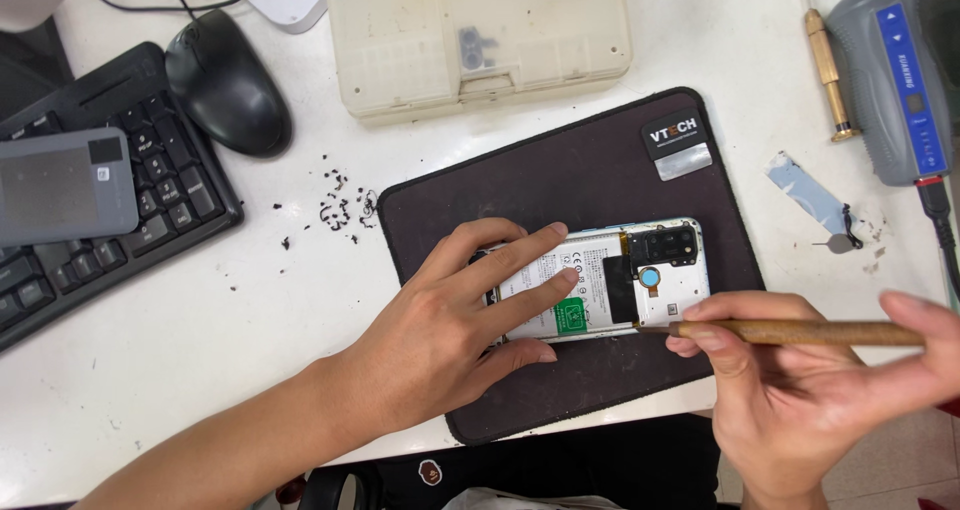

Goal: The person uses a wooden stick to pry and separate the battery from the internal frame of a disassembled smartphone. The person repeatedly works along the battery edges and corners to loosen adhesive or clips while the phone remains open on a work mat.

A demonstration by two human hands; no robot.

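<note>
An opened phone with its back cover off lies on a dark mat, showing a white battery, a camera block and a round blue part. My left hand presses flat on the phone's left half, fingers spread over the battery. My right hand grips a brown wooden-handled tool held level, its tip touching the phone's lower right edge.
A black keyboard with a grey phone on it and a black mouse lie at the left. A beige plastic case sits at the back. A brass screwdriver and grey-blue device lie right. Black crumbs dot the table.
</note>
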